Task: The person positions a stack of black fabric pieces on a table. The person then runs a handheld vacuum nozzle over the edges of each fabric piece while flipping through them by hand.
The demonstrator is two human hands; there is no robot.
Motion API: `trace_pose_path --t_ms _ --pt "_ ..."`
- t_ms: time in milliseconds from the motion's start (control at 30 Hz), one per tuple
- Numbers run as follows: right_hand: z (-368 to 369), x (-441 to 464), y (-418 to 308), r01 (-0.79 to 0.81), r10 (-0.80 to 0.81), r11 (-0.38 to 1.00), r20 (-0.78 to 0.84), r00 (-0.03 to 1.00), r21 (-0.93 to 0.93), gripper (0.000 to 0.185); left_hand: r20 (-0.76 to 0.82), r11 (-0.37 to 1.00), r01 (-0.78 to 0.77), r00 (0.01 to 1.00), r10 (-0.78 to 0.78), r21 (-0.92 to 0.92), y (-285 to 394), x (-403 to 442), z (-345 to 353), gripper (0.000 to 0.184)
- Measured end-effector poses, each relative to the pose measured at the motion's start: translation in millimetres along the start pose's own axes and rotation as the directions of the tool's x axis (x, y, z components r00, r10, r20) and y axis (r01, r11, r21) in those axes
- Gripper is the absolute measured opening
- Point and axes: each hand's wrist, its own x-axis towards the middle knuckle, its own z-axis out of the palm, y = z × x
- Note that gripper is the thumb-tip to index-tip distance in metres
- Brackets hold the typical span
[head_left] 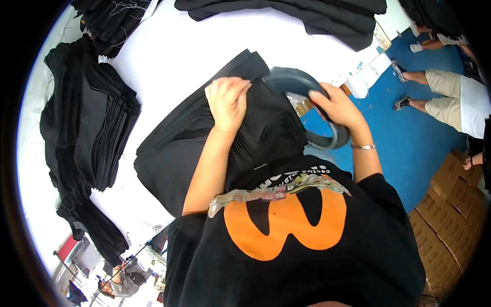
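My left hand (227, 102) is closed over a fanned pile of black fabric pieces (179, 133) in front of my body. Its fingertips are pinched together, and what lies between them is hidden. To the right, my right hand (340, 107) grips a dark ring-shaped band (294, 79), thumb on its near side. This band is wide, hollow in the middle and blurred in part, so its material is unclear. Its left end comes close to my left fingertips; I cannot tell whether they touch. The fabric pile is layered and leans against my black shirt.
More black fabric stacks lie on the white table (158, 66): one stack (92, 123) at left, another (291, 13) at the far edge. Cardboard boxes (445, 225) stand at lower right on the blue floor (378, 123). People stand at right; another person (125, 281) is at lower left.
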Motion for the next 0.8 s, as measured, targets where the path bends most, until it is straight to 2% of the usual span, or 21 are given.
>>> trace_pose_path --t_ms 33,67,100,167,200,267,300,333,367,400,433,467,500,533,567,600,633,733,767,800 --pt "7 10 -7 0.014 -0.014 0.999 -0.018 1.000 -0.048 0.048 0.020 1.000 -0.004 1.000 0.004 0.003 1 1 2 0.014" --pt "19 21 -8 0.039 -0.035 0.997 -0.060 0.998 0.061 0.049 0.032 1.000 -0.014 0.999 0.014 0.010 1 3 4 0.013" --pt "21 22 -11 0.047 -0.043 0.997 -0.060 0.997 0.063 0.049 0.028 1.000 -0.020 0.999 0.019 0.016 0 3 3 0.013" --pt "25 24 -18 0.049 -0.039 0.993 -0.102 0.994 0.105 0.049 0.080 0.994 0.040 0.996 -0.031 -0.104 -5 1 1 0.010" --pt "18 17 -12 0.024 -0.022 0.999 -0.110 0.994 0.021 0.047 0.066 0.962 0.077 0.996 -0.062 -0.261 -7 -1 0 0.007" --pt "-4 -4 -2 -0.019 0.018 0.999 0.034 0.999 0.039 0.046 0.265 0.846 0.285 0.948 -0.178 -0.451 -1 -5 -21 0.002" --pt "-9 -8 5 -0.028 0.023 0.997 0.081 0.996 0.068 0.045 0.394 0.765 0.393 0.897 -0.197 -0.511 -4 -7 -31 0.007" --pt "-6 -5 4 -0.028 0.023 0.997 0.070 0.997 0.072 0.045 0.692 0.554 0.691 0.673 -0.261 -0.464 -12 -1 -48 0.013" --pt "2 -2 -1 -0.030 0.029 0.999 0.019 0.999 0.043 0.045 0.906 0.307 0.907 0.361 -0.220 -0.287 -15 7 -61 0.019" --pt "10 2 -6 -0.035 0.035 0.999 -0.023 0.999 0.009 0.045 0.843 0.511 0.825 0.438 -0.312 -0.240 -8 13 -56 0.028" --pt "20 13 -8 -0.003 0.007 0.997 -0.050 0.999 0.079 0.046 0.757 0.634 0.763 0.487 -0.435 -0.126 3 27 -50 0.021" --pt "24 21 -9 0.032 -0.027 0.997 -0.076 0.997 0.070 0.046 0.494 0.850 0.512 0.775 -0.395 -0.123 2 26 -30 0.019" --pt "28 26 -10 0.068 -0.060 0.995 -0.104 0.993 0.067 0.045 0.199 0.975 0.223 0.956 -0.217 -0.004 -2 21 -10 0.019" --pt "27 23 -14 0.075 -0.066 0.994 -0.109 0.992 0.077 0.045 0.158 0.994 0.104 0.982 -0.106 0.023 -6 21 0 0.027" --pt "20 15 -16 0.008 -0.004 0.998 -0.069 0.998 0.054 0.046 0.175 0.989 0.095 0.978 -0.114 0.116 -9 14 13 0.023" --pt "11 6 -13 -0.066 0.067 0.998 -0.026 0.997 0.024 0.046 0.153 0.989 0.138 0.977 -0.146 0.060 -10 11 16 0.021" --pt "0 -3 -4 -0.053 0.053 0.998 0.028 0.998 0.025 0.046 0.135 0.982 0.188 0.973 -0.187 0.003 -9 7 17 0.019" --pt "-2 -9 -5 -0.071 0.069 0.997 0.070 0.995 0.024 0.047 0.072 0.984 0.165 0.985 -0.160 -0.071 -4 -2 22 0.014" --pt "7 0 -11 -0.040 0.040 0.999 0.010 0.999 0.006 0.048 0.076 0.984 0.164 0.984 -0.158 -0.071 -2 -3 23 0.014" --pt "14 11 -18 -0.007 0.007 1.000 -0.049 0.999 -0.014 0.048 0.093 0.964 0.253 0.965 -0.245 -0.085 0 -2 24 0.013"
